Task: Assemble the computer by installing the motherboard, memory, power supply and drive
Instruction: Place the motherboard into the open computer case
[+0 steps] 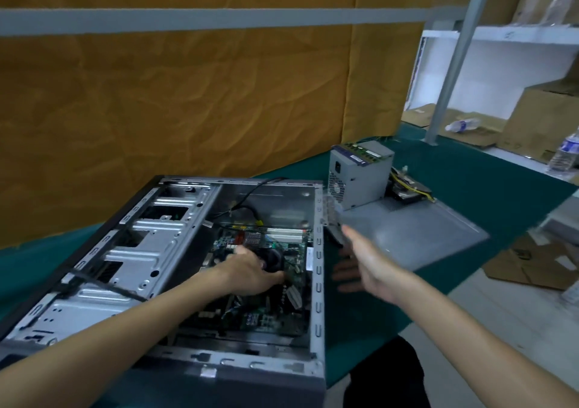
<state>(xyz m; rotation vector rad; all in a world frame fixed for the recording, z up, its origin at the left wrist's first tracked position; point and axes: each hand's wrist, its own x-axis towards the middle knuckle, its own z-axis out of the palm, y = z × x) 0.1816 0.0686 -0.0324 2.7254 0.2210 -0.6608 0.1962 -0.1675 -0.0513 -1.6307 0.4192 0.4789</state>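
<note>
The motherboard [275,269] lies flat inside the open computer case [175,269], which rests on its side on the green table [470,169]. The left hand [250,271] reaches into the case with its fingers curled around the black CPU cooler [274,258] on the board. The right hand [372,260] hovers just right of the case, fingers straight, holding nothing. Farther right, the power supply [360,172] stands on the grey side panel [416,232], with memory sticks [363,150] on top and the drive [410,189] behind it.
</note>
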